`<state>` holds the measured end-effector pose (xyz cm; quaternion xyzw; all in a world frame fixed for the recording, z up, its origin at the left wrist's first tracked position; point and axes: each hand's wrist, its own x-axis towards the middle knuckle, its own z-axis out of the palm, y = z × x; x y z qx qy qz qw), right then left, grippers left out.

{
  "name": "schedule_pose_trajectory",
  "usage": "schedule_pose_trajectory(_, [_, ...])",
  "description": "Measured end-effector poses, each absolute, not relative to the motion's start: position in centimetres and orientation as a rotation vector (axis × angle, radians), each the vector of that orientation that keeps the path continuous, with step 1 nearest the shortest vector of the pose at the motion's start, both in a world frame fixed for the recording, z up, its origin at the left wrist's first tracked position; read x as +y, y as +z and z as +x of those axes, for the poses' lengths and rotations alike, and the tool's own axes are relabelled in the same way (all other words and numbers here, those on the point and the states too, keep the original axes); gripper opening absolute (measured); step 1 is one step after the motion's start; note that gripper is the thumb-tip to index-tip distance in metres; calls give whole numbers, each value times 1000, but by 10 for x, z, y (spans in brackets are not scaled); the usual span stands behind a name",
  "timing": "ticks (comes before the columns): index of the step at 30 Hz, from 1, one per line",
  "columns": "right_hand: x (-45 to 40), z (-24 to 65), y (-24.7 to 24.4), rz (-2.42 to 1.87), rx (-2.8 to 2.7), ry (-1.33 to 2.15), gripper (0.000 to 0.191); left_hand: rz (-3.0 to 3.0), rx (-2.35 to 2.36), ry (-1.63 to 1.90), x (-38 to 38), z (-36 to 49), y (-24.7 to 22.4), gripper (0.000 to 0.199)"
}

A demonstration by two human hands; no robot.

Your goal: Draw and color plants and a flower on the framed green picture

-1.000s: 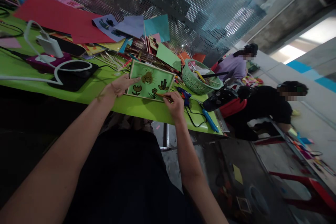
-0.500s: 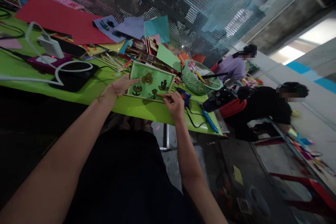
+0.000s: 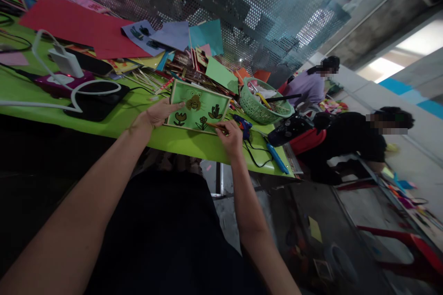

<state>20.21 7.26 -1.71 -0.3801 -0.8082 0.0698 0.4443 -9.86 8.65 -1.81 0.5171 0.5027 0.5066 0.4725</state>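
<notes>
A green framed picture (image 3: 198, 106) with flowers and a brown animal shape rests tilted at the front of the green table (image 3: 187, 146). My left hand (image 3: 159, 112) grips its left edge, with the fingers over the front. Pinched in my right hand (image 3: 230, 134) is a thin brown stick (image 3: 215, 126), its tip at the small flower low in the picture. Just right of that hand lies a blue glue gun (image 3: 243, 126) with a black cord.
Behind the picture are sticks and coloured paper (image 3: 221, 73). A green basket (image 3: 265, 101) of tools stands to the right, near a blue-handled tool (image 3: 277, 159). At left sit a power strip (image 3: 64, 79) and white cable. Two people (image 3: 306, 85) sit farther right.
</notes>
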Motion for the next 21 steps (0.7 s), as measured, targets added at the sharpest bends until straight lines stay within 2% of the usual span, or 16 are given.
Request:
schedule_pose_trajectory(5, [74,203,-17,-918,-2028,171,10,1183,1128,1210,84,-97,-13,33])
schedule_pose_trajectory(11, [75,204,-18,-957,-2024,159,11,1123,1065,1220,77,-94,-5,36])
schedule_pose_trajectory(18, [74,204,-18,-954,-2029,181,10,1117,1075,1234,77,-93,-4,28])
schedule_pose_trajectory(21, [74,204,-18,-959,-2028,184,11,1137,1093,1258,77,-94,-5,31])
